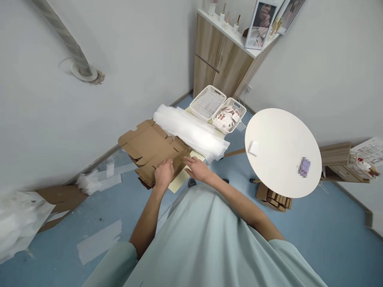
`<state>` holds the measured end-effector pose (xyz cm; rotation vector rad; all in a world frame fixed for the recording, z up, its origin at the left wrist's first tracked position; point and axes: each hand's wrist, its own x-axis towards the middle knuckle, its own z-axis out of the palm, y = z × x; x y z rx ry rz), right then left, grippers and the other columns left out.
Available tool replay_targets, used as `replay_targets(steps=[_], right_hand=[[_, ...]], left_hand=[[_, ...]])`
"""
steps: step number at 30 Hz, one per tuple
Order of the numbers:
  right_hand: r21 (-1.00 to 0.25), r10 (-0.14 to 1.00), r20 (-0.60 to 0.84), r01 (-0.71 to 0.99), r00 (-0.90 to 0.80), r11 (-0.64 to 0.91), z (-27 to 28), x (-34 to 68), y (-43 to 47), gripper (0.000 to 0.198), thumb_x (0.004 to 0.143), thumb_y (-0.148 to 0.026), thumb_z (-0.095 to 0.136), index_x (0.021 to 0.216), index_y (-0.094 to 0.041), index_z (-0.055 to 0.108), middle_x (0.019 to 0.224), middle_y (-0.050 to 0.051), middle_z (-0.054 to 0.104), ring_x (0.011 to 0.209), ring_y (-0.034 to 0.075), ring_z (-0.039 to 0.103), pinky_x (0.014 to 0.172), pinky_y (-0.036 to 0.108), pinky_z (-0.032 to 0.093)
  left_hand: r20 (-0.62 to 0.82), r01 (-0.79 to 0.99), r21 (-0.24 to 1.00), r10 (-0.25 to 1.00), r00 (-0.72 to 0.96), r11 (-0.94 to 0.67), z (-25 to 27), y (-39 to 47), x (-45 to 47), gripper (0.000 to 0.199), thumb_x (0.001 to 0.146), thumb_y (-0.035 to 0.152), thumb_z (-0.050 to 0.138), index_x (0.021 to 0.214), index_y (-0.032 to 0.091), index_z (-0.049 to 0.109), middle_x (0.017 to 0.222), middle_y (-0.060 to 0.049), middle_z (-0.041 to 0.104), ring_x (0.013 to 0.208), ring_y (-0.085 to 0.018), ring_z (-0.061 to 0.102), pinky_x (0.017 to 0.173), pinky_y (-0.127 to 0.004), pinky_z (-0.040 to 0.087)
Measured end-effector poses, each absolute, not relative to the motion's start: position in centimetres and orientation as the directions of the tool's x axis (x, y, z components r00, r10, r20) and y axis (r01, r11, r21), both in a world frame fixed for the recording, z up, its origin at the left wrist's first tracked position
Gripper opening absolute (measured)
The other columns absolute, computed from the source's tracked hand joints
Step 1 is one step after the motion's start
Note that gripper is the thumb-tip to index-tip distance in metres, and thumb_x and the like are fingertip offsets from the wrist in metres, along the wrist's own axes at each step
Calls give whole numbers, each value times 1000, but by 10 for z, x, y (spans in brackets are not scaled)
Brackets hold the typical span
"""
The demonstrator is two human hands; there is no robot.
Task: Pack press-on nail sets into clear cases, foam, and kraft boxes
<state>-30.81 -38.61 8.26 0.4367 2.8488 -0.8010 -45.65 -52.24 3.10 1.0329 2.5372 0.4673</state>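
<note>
A brown cardboard box blank (149,141), partly folded with its flaps spread, lies on top of other flat cardboard in front of me. My left hand (164,174) is closed on its near edge, fingers curled over a panel. Further right, my right hand (197,168) has its fingertips bent onto the box's right-hand panel, with the thumb below. Just beyond the box sits a stack of white translucent foam sheets (191,129). Part of a pale yellow surface (178,181) shows beneath the cardboard.
Two white baskets (201,113) stand past the sheets, one holding small printed packets (229,117). At right is a round white table (283,139) with a small white box (253,148). Below it sits a carton (263,193). White packing material (18,223) lies at left.
</note>
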Motion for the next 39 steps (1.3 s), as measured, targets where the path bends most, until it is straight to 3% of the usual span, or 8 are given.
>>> replay_targets(steps=[6, 14, 20, 24, 26, 30, 34, 39], right_hand=[[-345, 241, -381, 379, -893, 859, 63, -328, -394, 33, 102, -17, 61, 135, -15, 64, 146, 16, 65, 132, 31, 61, 102, 43, 57], [-346, 254, -444, 426, -859, 836, 53, -333, -394, 27, 95, -13, 66, 121, -18, 71, 135, 16, 72, 126, 32, 67, 94, 41, 60], [-371, 241, -434, 417, -868, 830, 60, -327, -396, 36, 95, -14, 68, 131, -20, 68, 153, 12, 63, 128, 31, 66, 94, 38, 61], [-515, 244, -324, 387, -914, 765, 73, -317, -389, 36, 97, -15, 68, 133, -19, 67, 153, 13, 63, 122, 27, 68, 102, 38, 57], [-621, 306, -218, 374, -927, 689, 88, -310, -377, 30, 102, -20, 64, 132, -19, 69, 140, 12, 72, 116, 26, 70, 102, 38, 56], [-773, 570, -48, 392, -820, 499, 144, -290, -335, 33, 109, -37, 56, 131, -19, 71, 119, 11, 79, 103, 23, 72, 90, 34, 57], [-859, 729, 149, 278, -668, 430, 218, -257, -290, 38, 104, -53, 60, 121, -22, 75, 115, 7, 79, 92, 20, 71, 84, 33, 55], [-918, 877, 205, 225, -435, 326, 277, -196, -253, 46, 89, -64, 74, 106, -21, 73, 96, 4, 78, 79, 18, 66, 76, 32, 52]], left_hand=[[-192, 644, 369, 733, -653, 670, 30, -518, -456, 38, 106, 32, 40, 109, 19, 76, 107, -18, 77, 97, -33, 74, 80, -38, 53], [-215, 616, 447, 747, -630, 648, 38, -527, -457, 32, 102, 35, 50, 103, 25, 81, 108, -13, 78, 96, -32, 75, 79, -36, 53], [13, 611, 561, 733, -681, 558, 79, -534, -461, 31, 102, 40, 52, 105, 26, 80, 114, -9, 80, 103, -30, 75, 88, -38, 57], [212, 649, 581, 678, -704, 492, 119, -534, -464, 34, 106, 43, 50, 107, 27, 80, 115, -7, 81, 107, -28, 76, 95, -40, 59], [316, 677, 583, 642, -698, 449, 138, -532, -467, 33, 106, 44, 52, 108, 27, 81, 113, -7, 81, 105, -26, 77, 98, -40, 60], [566, 798, 522, 577, -589, 303, 174, -518, -470, 23, 104, 38, 62, 110, 28, 82, 107, -5, 83, 98, -24, 79, 97, -39, 64], [779, 943, 328, 550, -300, 49, 213, -482, -457, 27, 102, 22, 65, 123, 30, 80, 108, -3, 83, 101, -22, 81, 95, -36, 66], [841, 935, 127, 536, 76, -332, 249, -411, -408, 46, 103, 7, 59, 143, 27, 69, 120, -4, 82, 116, -23, 77, 103, -35, 63]])
